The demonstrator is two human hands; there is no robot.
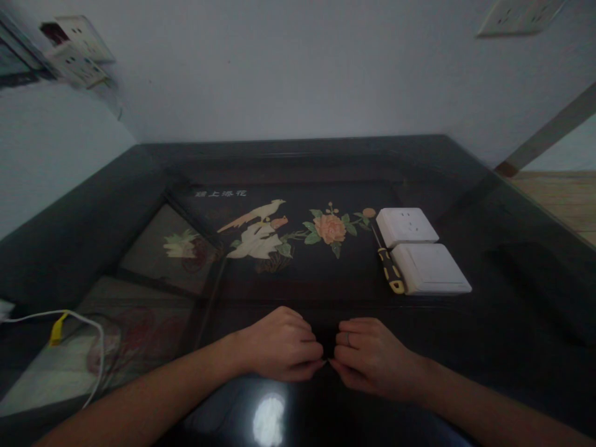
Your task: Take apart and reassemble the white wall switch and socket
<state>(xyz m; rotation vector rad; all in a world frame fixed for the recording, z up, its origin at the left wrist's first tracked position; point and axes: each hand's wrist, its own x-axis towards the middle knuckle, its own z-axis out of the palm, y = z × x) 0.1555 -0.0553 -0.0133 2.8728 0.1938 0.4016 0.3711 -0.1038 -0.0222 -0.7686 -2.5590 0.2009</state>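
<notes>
My left hand and my right hand rest close together at the near side of a glossy black table. Both have their fingers curled in, and the thumb tips nearly meet; nothing shows in either one. A ring is on a finger of the right hand. Beyond that hand lies a screwdriver with a black and yellow handle, its shaft pointing away from me. Beside it on the right are a white socket box and, closer to me, a white switch box.
A white cable with a yellow tag crosses the table's left side. A bird and flower picture decorates the tabletop. Wall sockets show at upper right, others at upper left. The wall borders the table's far edge.
</notes>
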